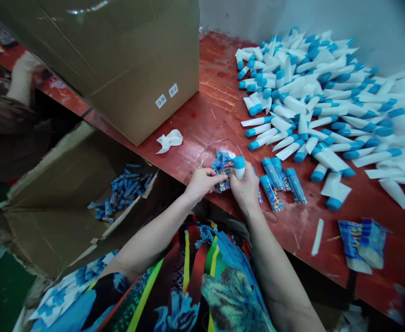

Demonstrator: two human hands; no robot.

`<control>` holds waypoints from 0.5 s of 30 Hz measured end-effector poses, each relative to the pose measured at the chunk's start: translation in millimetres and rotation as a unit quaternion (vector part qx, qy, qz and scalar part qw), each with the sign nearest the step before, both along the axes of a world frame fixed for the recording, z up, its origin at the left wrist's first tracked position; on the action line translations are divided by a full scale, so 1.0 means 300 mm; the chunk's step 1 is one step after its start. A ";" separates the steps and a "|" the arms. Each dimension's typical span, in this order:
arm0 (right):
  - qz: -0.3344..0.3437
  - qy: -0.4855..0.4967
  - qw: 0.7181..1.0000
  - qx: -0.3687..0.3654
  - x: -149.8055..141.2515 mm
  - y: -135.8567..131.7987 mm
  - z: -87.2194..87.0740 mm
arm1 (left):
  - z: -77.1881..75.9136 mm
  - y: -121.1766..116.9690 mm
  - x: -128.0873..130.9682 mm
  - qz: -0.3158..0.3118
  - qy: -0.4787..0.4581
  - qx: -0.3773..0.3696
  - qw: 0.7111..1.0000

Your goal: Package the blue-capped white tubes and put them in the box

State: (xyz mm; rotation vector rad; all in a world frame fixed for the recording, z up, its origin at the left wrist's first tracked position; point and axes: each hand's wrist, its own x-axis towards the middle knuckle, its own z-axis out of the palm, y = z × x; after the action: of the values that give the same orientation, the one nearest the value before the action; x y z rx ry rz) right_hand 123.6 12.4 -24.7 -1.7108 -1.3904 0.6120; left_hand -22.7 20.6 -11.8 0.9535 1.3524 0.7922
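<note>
My right hand [246, 190] grips a white tube with a blue cap [239, 168], cap upward. A blue printed wrapper [222, 169] sits against the tube, and the fingers of my left hand [202, 182] pinch its lower edge. A thin transparent plastic sheet [216, 152] lies just beyond both hands. Several wrapped tubes in blue printed packaging [274, 179] lie to the right of my right hand. Further right and back, a large heap of unwrapped white tubes with blue caps [309, 92] covers the red wooden table [202, 92].
A closed cardboard box [143, 69] stands on the table's left. Below the table edge, an open cardboard box [50, 193] holds several blue packets [121, 193]. A crumpled white tissue [169, 140] and loose printed wrappers [361, 242] lie on the table. A co-worker's arm [22, 78] shows far left.
</note>
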 end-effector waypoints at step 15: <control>0.109 0.196 0.972 -0.066 0.022 -0.039 0.074 | 0.056 0.004 -0.083 -0.061 -0.090 0.010 0.994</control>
State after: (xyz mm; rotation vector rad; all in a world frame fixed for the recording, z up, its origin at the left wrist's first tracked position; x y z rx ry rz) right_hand 130.1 0.6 -2.5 -1.4440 -1.2790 1.1210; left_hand -47.6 21.7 5.1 0.9474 1.1213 0.7819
